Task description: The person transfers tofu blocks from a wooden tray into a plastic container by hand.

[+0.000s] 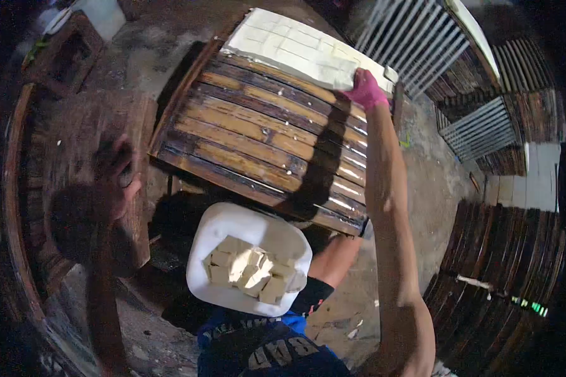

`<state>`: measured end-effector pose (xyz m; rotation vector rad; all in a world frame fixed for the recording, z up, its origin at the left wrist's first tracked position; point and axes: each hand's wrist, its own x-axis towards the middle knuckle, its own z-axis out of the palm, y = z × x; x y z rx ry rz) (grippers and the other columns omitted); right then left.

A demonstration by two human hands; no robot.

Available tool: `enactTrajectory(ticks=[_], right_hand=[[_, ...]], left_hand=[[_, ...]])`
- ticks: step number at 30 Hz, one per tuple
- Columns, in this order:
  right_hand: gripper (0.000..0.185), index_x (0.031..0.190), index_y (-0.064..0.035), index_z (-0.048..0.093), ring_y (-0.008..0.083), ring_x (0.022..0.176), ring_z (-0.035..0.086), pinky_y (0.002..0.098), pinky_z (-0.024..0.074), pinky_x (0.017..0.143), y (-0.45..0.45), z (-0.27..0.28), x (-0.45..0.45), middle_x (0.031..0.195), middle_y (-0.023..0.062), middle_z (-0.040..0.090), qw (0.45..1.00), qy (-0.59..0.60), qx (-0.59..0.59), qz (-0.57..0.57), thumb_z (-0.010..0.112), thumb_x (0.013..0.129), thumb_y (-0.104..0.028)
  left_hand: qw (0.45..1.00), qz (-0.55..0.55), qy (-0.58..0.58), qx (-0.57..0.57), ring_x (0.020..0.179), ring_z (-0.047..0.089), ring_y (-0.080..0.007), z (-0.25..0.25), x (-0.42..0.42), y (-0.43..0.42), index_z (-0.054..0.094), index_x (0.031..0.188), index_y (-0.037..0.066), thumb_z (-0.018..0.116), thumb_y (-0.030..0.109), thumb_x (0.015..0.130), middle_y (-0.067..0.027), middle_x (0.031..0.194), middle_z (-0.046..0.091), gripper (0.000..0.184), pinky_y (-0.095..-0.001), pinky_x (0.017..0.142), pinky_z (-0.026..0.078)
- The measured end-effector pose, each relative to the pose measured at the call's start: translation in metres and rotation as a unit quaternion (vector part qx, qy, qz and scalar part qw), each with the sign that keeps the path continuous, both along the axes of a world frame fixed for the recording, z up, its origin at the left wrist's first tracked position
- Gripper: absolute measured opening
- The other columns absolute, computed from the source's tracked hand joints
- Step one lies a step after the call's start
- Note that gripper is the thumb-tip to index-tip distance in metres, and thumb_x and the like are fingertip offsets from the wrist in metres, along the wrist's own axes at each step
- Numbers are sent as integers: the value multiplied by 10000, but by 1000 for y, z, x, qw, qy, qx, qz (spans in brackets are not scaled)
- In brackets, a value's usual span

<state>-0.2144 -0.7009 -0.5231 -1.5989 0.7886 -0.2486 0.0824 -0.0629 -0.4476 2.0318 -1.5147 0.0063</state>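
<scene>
A pale white slab (283, 43), which looks like tofu scored into squares, lies along the far edge of a slatted bamboo table (251, 125). My right hand (366, 89), in a pink glove, is at the slab's near right side, its fingers bent in; whatever they pinch is hidden. Below the table, a white plastic tub (209, 232) rests by my lap, with several cut tofu blocks (251, 267) inside. On the left, my left hand (127, 182) is in deep shadow over a brown wooden board (97, 113). Its fingers are too dark and blurred to read.
Corrugated metal sheets (415, 44) and slatted panels (484, 257) stand on the right. A wooden frame (63, 50) sits at the upper left. White crumbs dot the bamboo slats, and concrete floor (421, 169) shows right of the table.
</scene>
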Motion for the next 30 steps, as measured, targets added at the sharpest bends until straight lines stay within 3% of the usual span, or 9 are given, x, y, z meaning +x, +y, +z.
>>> enactTrajectory(ticks=[2, 5, 8, 9, 12, 15, 25, 28, 30], right_hand=[[598, 1432, -41, 405, 355, 1359, 438, 601, 295, 1143, 93, 83, 30, 1496, 146, 436, 921, -207, 281, -174, 411, 1000, -456], [649, 1494, -48, 310, 400, 1376, 396, 630, 288, 1140, 68, 49, 52, 1507, 217, 396, 849, -340, 383, -131, 410, 996, -452], [828, 1557, -109, 177, 515, 1446, 142, 813, 214, 1051, 137, 68, 35, 1599, 237, 155, 764, -385, 480, -197, 417, 924, -585], [819, 1560, -116, 174, 515, 1443, 151, 800, 213, 1068, 147, 59, 20, 1601, 233, 150, 783, -412, 430, -181, 402, 925, -580], [787, 1537, -89, 220, 491, 1404, 243, 734, 271, 1078, 183, 69, -18, 1567, 225, 212, 849, -429, 277, -133, 377, 933, -569], [722, 1483, -67, 295, 438, 1333, 328, 659, 322, 1053, 253, 94, -73, 1488, 204, 305, 890, -380, 150, -204, 387, 954, -550], [579, 1304, 5, 545, 262, 1095, 613, 407, 490, 969, 434, 83, -167, 1225, 137, 616, 912, -23, 7, -409, 421, 1024, -486], [633, 1251, 17, 602, 240, 1045, 648, 386, 485, 982, 474, 116, -145, 1189, 138, 651, 907, -24, 396, -144, 466, 992, -544], [663, 1262, 11, 599, 256, 1064, 641, 401, 474, 991, 492, 129, -114, 1198, 151, 648, 949, 61, 307, 47, 476, 976, -574]], left_hand=[[994, 60, 58, 68, 1367, 420, -358, -3, 6, 6, 596, 1289, 147, 751, -6, 687, -110, 1504, 441, 640, -452, 1126, 359], [988, 8, -135, 70, 1345, 443, -340, 42, -8, -9, 596, 1294, 133, 777, 15, 668, -111, 1465, 491, 662, -432, 1084, 403], [998, 10, 9, 53, 1331, 444, -334, 12, 9, -3, 596, 1297, 142, 785, 94, 673, -86, 1477, 478, 653, -452, 1079, 391], [995, 25, 78, 52, 1329, 435, -334, 6, 7, -1, 588, 1307, 142, 779, 155, 689, -80, 1502, 446, 647, -461, 1089, 367], [980, 48, -115, 152, 1302, 465, -326, 33, -1, -9, 635, 1257, 185, 748, 201, 767, 17, 1514, 443, 504, -483, 1075, 411], [970, 85, -127, 187, 1328, 434, -320, 41, -11, -11, 646, 1249, 197, 716, 249, 807, 44, 1545, 398, 451, -469, 1108, 377], [994, 86, -24, 56, 1336, 419, -283, 10, -2, -2, 679, 1227, 210, 736, 185, 742, 47, 1525, 446, 488, -496, 1159, 301], [992, 89, -46, 78, 1332, 422, -279, 19, -7, 2, 684, 1219, 210, 744, 184, 727, 48, 1526, 446, 497, -490, 1137, 322], [994, 85, -40, 61, 1332, 425, -271, 12, -3, 0, 690, 1210, 207, 743, 192, 725, 57, 1527, 444, 488, -490, 1123, 325]])
